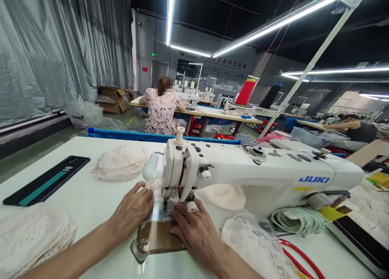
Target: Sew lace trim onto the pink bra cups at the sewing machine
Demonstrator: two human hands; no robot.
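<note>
A white sewing machine [212, 161] with blue JUKI lettering stands in front of me. To the left of its needle and presser foot [165, 204], my left hand [135, 202] has its fingers bent onto a piece of pale lace fabric [155, 184], which runs back behind the machine head. My right hand [194, 224] is closed close to the right side of the presser foot. Its fingertips are partly hidden by the machine's knobs, and what they pinch is not visible. Below the needle, a brownish metal plate [162, 236] shows between my hands.
Stacks of lace pieces lie at the left [121, 162] and near left [33, 234]. A dark phone-like slab [47, 181] rests between them. Right of the machine are a cream cup-shaped piece [226, 196], bagged lace [255, 242], coiled pale cord [299, 220] and red handles [302, 256]. Other people sit beyond.
</note>
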